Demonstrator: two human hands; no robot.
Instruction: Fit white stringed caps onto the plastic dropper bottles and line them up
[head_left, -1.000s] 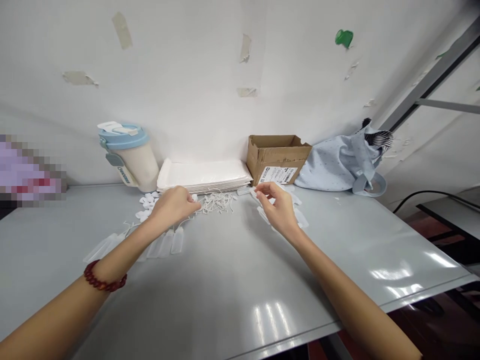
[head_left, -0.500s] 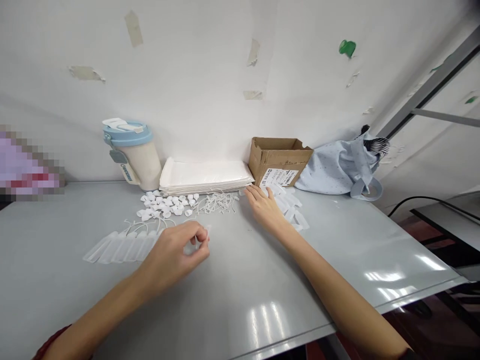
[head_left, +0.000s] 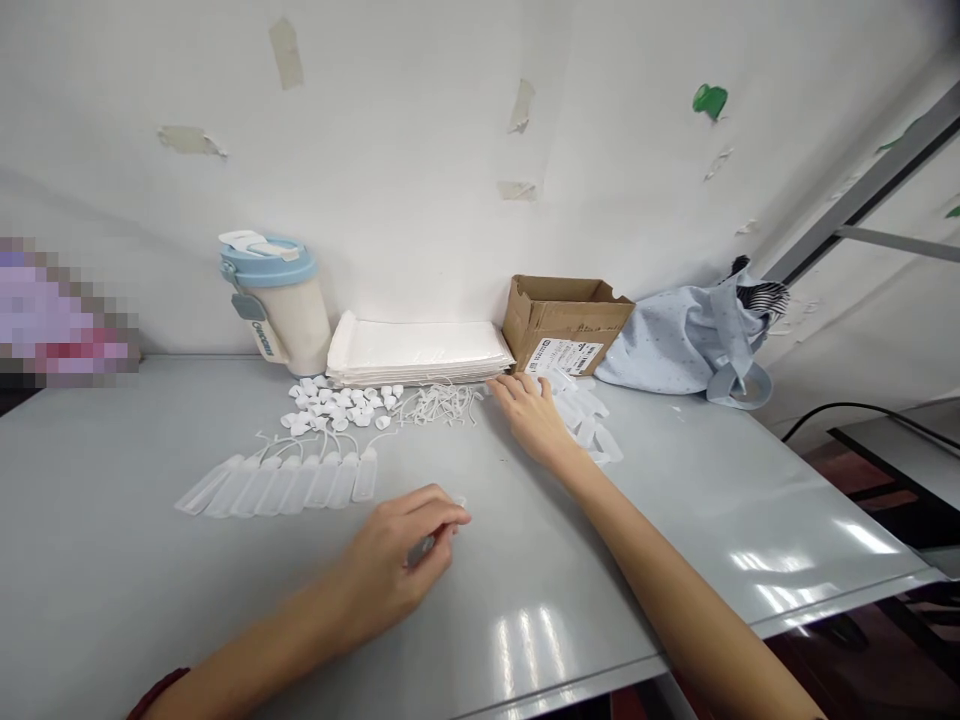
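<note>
My left hand [head_left: 409,555] hovers low over the grey table [head_left: 480,560], thumb and fingers pinched on a small translucent plastic piece [head_left: 460,501]; most of it is hidden by the fingers. To its upper left, several frosted plastic tubes [head_left: 289,483] lie side by side, with white cords rising from their tops. My right hand [head_left: 532,415] lies with fingers extended and slightly apart, beside a pile of loose frosted tubes [head_left: 592,420]. Its fingertips reach near a heap of white cords [head_left: 439,404]. White plastic caps [head_left: 337,405] are scattered left of the cords.
Along the wall stand a cream tumbler with a blue lid [head_left: 289,310], a stack of white envelopes [head_left: 420,350], an open cardboard box [head_left: 566,325] and a light blue cloth bag [head_left: 667,340]. A metal frame [head_left: 870,180] rises at right. A pixelated patch covers the far left.
My left hand has moved right and toward me, away from the row of frosted tubes, uncovering its right end. My right hand stays by the loose pile. The view has shifted slightly.
</note>
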